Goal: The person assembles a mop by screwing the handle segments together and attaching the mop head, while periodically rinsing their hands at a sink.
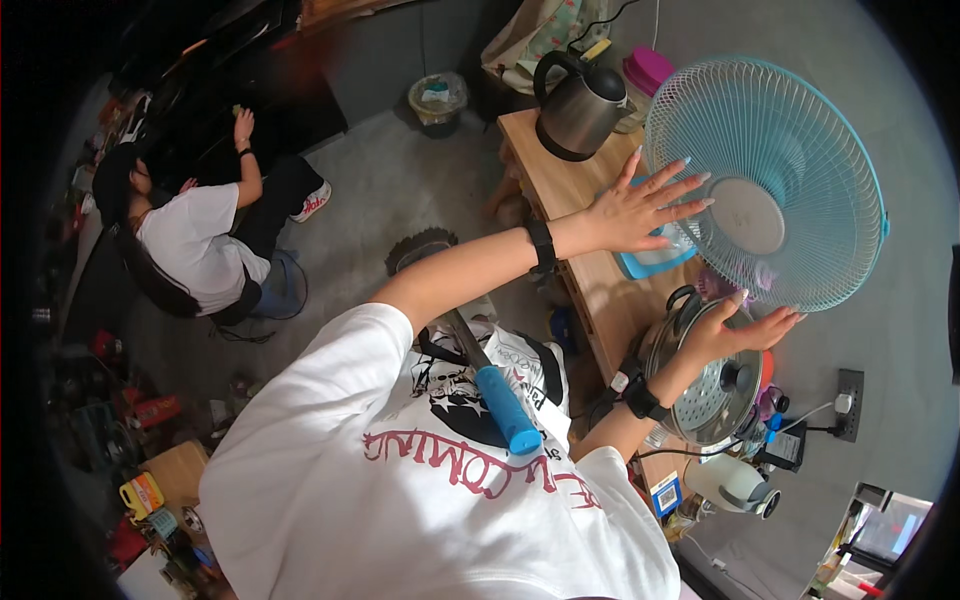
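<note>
A pale blue wire fan guard (810,200), round with a grey disc at its centre, stands over the wooden table by the wall. My left hand (650,208) has its fingers spread wide, overlapping the near side of the guard. Lower down, my right hand (730,335) reaches to the bottom of the rim with thumb and fingers apart. Whether either hand touches the wires, I cannot tell. Under my right hand is a pot with a glass lid (690,410). A blue-handled broom (508,410) leans against my chest, its dark bristles (420,248) beyond my left forearm.
A steel kettle (583,112) stands at the table's (530,135) far end, near a blue tray (640,265). A cream-coloured appliance (725,483) and wall socket (849,404) are at right. Another person (195,235) sits at left, reaching to a dark surface. A lined bin (438,100) stands beyond.
</note>
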